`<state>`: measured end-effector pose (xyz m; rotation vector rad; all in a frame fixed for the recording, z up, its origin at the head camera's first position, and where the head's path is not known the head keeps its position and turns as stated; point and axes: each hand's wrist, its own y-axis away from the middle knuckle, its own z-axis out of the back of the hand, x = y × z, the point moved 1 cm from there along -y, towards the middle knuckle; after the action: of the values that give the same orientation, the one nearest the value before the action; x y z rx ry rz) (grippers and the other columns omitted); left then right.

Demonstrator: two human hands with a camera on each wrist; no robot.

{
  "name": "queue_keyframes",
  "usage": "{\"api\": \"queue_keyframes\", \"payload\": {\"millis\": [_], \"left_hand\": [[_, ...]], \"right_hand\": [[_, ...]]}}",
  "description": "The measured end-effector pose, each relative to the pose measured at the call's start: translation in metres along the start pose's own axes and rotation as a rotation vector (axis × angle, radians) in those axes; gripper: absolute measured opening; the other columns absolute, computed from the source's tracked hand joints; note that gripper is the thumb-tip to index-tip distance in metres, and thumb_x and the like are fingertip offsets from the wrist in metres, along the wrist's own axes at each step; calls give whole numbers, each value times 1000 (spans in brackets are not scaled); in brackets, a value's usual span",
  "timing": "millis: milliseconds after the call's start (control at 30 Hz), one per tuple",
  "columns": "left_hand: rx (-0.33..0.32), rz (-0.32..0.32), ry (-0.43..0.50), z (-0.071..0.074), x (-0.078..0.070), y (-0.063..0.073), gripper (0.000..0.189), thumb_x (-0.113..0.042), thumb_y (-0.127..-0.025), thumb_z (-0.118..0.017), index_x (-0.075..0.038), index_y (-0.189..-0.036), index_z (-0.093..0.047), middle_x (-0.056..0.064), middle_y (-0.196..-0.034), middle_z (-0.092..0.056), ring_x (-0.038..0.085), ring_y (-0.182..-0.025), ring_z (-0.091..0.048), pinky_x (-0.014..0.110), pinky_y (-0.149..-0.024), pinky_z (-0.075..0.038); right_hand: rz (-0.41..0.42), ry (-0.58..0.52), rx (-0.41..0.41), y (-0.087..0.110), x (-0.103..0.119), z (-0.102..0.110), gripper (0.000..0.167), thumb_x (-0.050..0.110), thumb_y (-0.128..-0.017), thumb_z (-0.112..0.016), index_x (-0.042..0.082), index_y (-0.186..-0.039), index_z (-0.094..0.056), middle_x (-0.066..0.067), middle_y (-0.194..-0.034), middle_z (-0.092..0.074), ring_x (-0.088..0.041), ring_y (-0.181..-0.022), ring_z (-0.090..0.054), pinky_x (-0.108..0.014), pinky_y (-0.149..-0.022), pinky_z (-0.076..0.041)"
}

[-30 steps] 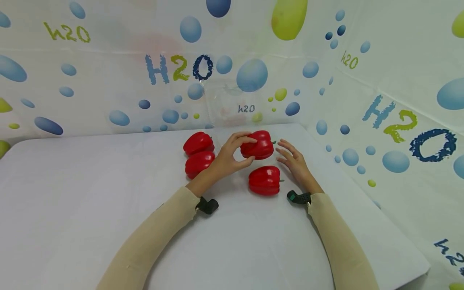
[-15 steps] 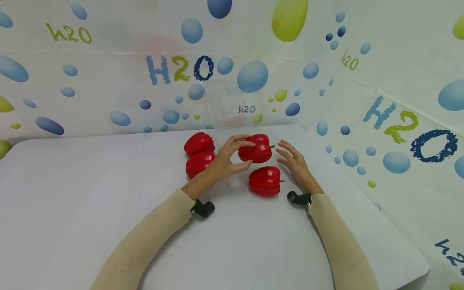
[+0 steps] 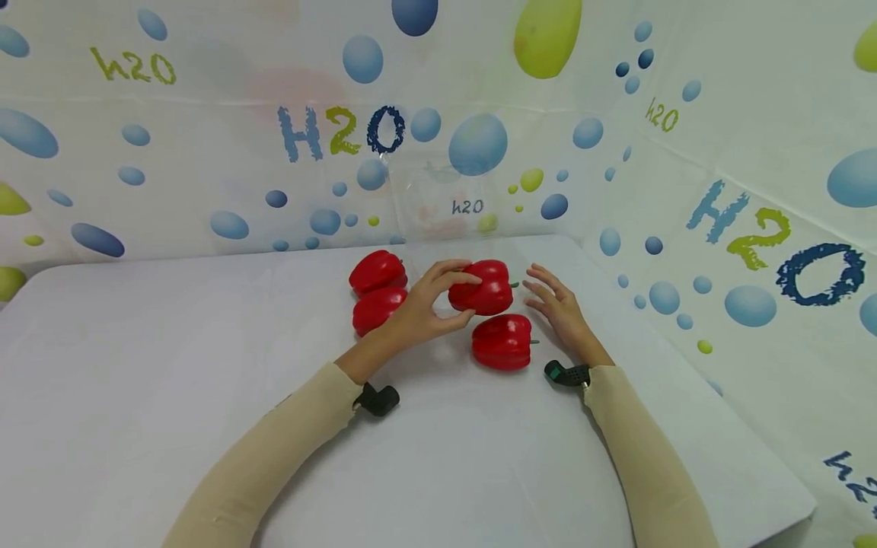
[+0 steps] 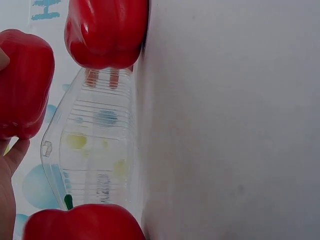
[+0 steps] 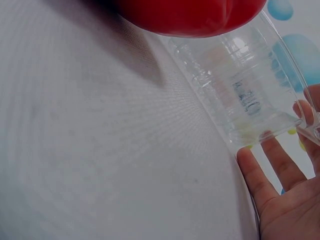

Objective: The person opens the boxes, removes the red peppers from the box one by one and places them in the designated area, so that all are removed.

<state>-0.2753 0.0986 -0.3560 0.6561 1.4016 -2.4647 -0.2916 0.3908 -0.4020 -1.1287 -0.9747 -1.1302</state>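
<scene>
My left hand (image 3: 419, 312) grips a red bell pepper (image 3: 485, 288), fingers on its far side and thumb on its near side. The pepper is held above a clear plastic container (image 4: 97, 135) with ridged walls, which hardly shows in the head view. Closer to me, a second red bell pepper (image 3: 502, 342) lies on its side, its green stem pointing right. My right hand (image 3: 560, 308) has its fingers spread and slightly bent, and holds no pepper. In the right wrist view, fingertips meet the clear container (image 5: 240, 90) at its end.
Two more red bell peppers, a far one (image 3: 377, 272) and a nearer one (image 3: 379, 310), lie side by side left of the left hand, which partly covers the nearer one. The white table (image 3: 171, 396) backs onto a patterned curtain (image 3: 219, 152) with blue and green spots.
My left hand and the bell pepper in it have come slightly toward me and left, lower in the head view. The right hand and the other peppers have stayed in place.
</scene>
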Motion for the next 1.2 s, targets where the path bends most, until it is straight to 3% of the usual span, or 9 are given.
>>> {"api": "queue_keyframes", "payload": {"millis": [333,567,1200], "left_hand": [[29,27,13,7,-5,8,54,1,-76,-79,-7,-125,-59,15,-140,-46,25,-131,-42,44,-92,-53],[53,35,18,12,-9,12,52,-4,-78,-78,-9,-126,-59,13,-141,-46,24,-131,-42,38,-92,-54],[52,-72,-42,22,-19,25,54,0,-73,-81,-6,-121,-60,19,-136,-49,29,-127,-46,38,-91,-55]], "right_hand": [[15,-5,7,1,2,-2,52,27,-104,-47,1,-148,-36,-1,-161,-20,-31,-140,-37,-26,-98,-48],[3,11,-2,0,1,-1,54,30,-103,-48,2,-148,-36,0,-161,-21,-30,-140,-38,-25,-97,-47],[13,-1,-4,1,2,-2,51,28,-103,-49,3,-147,-39,-2,-161,-21,-31,-139,-38,-24,-97,-48]]}}
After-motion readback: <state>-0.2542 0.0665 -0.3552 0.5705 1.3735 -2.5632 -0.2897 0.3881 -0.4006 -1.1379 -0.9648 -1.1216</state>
